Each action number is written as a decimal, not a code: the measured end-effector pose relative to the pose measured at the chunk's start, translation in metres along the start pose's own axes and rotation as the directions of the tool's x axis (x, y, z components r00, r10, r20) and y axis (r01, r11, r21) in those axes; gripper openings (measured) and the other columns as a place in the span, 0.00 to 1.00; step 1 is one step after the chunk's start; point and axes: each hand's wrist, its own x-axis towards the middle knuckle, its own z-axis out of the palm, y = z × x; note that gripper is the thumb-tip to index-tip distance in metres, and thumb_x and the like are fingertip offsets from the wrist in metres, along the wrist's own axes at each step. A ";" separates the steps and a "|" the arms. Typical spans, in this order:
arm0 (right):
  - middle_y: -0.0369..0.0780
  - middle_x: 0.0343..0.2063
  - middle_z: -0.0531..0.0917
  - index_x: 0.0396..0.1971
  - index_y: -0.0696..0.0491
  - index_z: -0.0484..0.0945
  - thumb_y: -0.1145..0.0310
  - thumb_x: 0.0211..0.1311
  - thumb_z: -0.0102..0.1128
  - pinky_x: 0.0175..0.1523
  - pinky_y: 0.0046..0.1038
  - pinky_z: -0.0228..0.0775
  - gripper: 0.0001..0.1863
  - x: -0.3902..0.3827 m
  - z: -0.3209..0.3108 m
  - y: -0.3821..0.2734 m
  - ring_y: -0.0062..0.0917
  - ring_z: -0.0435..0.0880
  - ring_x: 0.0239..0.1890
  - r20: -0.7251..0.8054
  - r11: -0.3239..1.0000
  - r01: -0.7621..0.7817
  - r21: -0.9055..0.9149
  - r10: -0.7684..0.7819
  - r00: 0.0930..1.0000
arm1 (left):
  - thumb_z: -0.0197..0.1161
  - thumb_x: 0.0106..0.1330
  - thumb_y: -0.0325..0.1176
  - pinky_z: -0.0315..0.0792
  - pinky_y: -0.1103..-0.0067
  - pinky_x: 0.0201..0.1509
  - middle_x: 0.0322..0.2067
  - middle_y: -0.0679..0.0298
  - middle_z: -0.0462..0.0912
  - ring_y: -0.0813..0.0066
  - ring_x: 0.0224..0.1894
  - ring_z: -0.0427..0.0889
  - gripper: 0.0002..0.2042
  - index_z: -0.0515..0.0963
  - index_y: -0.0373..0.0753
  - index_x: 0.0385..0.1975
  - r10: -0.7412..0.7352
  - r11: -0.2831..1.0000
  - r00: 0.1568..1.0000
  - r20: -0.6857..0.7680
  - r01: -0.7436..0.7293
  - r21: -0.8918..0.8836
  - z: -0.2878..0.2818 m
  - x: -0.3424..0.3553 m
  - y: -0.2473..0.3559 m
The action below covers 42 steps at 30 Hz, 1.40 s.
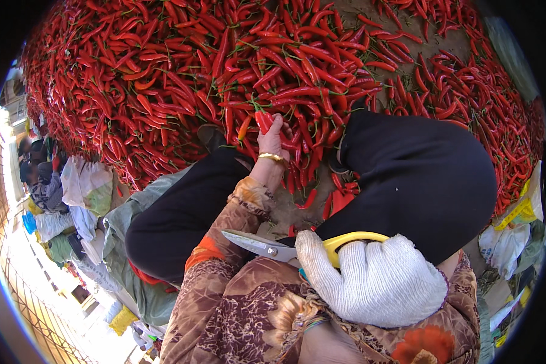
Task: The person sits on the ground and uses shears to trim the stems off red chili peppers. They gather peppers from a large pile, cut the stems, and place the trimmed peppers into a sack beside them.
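Observation:
My bare left hand point(273, 138), with a gold bracelet at the wrist, reaches to the near edge of a big heap of red chili peppers point(164, 73). Its fingers are closed on a red chili pepper point(263, 121) whose green stem points away from me. An orange chili pepper point(244, 128) lies just left of that hand. Close to my body, my right hand point(379, 282) wears a white knit glove and grips shears point(258, 245) with yellow handles. The blades point left, over my left sleeve, and look shut or nearly so. The glove hides part of the handles.
My bent knees in black trousers point(418, 170) flank the near edge of the heap. More peppers point(467, 103) spread at the right, beyond a strip of bare ground point(400, 42). White sacks point(85, 182) and another person point(42, 182) are at the far left; bags point(506, 249) lie at the right.

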 end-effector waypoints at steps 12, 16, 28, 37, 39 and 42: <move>0.35 0.25 0.77 0.54 0.58 0.75 0.69 0.57 0.55 0.21 0.23 0.67 0.23 0.001 -0.003 0.000 0.21 0.76 0.22 0.067 1.000 -0.013 0.010 0.012 0.998 | 0.72 0.59 0.30 0.68 0.76 0.19 0.18 0.67 0.76 0.75 0.16 0.73 0.10 0.74 0.42 0.26 -0.075 0.995 0.940 -0.334 0.095 0.044 0.062 0.070 -0.006; 0.35 0.27 0.79 0.55 0.59 0.75 0.70 0.57 0.55 0.22 0.23 0.69 0.23 0.000 -0.006 0.002 0.21 0.77 0.23 0.091 0.999 -0.033 0.011 0.031 0.995 | 0.71 0.60 0.30 0.73 0.75 0.23 0.23 0.67 0.78 0.73 0.21 0.77 0.09 0.75 0.41 0.33 0.044 0.998 0.989 -0.142 -0.050 -0.044 0.045 0.044 -0.005; 0.34 0.19 0.71 0.53 0.57 0.76 0.69 0.54 0.56 0.21 0.23 0.67 0.24 -0.004 -0.001 0.007 0.21 0.74 0.20 -0.042 0.999 -0.034 0.016 0.034 0.999 | 0.66 0.51 0.23 0.74 0.67 0.51 0.40 0.61 0.80 0.56 0.44 0.79 0.21 0.77 0.44 0.48 0.471 -0.235 0.465 0.750 -0.753 0.615 0.050 0.034 0.025; 0.33 0.18 0.70 0.53 0.56 0.77 0.67 0.54 0.55 0.22 0.24 0.64 0.24 -0.005 0.001 0.007 0.21 0.72 0.20 0.000 0.999 -0.051 0.010 0.051 0.999 | 0.57 0.60 0.27 0.71 0.65 0.55 0.38 0.61 0.80 0.58 0.45 0.78 0.11 0.75 0.47 0.43 0.246 -0.625 0.362 0.899 -0.650 0.433 0.064 0.058 0.013; 0.32 0.17 0.69 0.53 0.56 0.77 0.66 0.54 0.56 0.21 0.24 0.63 0.24 -0.005 0.001 0.006 0.20 0.72 0.19 0.008 0.998 -0.057 0.012 0.057 0.998 | 0.58 0.60 0.28 0.72 0.64 0.53 0.35 0.59 0.81 0.55 0.42 0.80 0.11 0.75 0.46 0.43 0.251 -0.570 0.411 0.876 -0.669 0.477 0.055 0.057 0.011; 0.32 0.17 0.69 0.52 0.55 0.77 0.66 0.55 0.56 0.21 0.24 0.62 0.23 -0.006 0.001 0.005 0.20 0.71 0.19 0.015 0.998 -0.063 0.013 0.062 0.998 | 0.61 0.59 0.32 0.73 0.64 0.50 0.34 0.56 0.82 0.52 0.40 0.81 0.12 0.75 0.44 0.43 0.225 -0.535 0.519 0.824 -0.642 0.550 0.027 0.040 0.016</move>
